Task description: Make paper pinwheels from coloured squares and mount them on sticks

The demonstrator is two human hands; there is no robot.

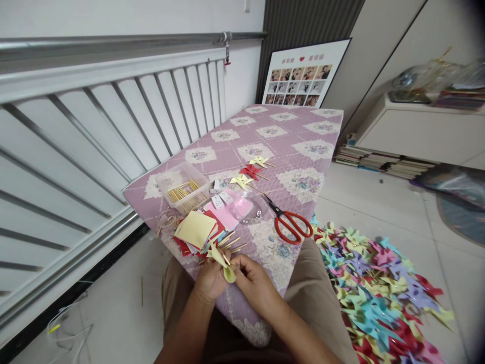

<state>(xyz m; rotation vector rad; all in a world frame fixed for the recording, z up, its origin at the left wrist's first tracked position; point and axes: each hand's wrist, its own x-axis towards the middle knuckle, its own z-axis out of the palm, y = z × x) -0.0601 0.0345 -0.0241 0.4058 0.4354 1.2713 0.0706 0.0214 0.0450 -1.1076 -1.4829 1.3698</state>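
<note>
1. Above the near end of the desk, between the knees, holds a piece of yellow paper in the left hand, with fingers pinched on it; pointed at the top, curled into a loop below.
2. At that paper's right side, has the right hand with fingers bent and drawn together; cannot tell whether gripping or only touching.
3. Just beyond the hands, has loose sticks beside a stack of yellow sheets on top of red sheets.
4. Behind the stack, has a clear box of more sticks; to its right, small white boxes, pink sheets and a clear dish.
5. Farther right, has scissors with red handles, lying with blades toward the dish.
6. Past the dish, has two yellow pinwheels with a red pinwheel between.
7. On the floor at the right, has a heap of colourful pinwheels.
</note>
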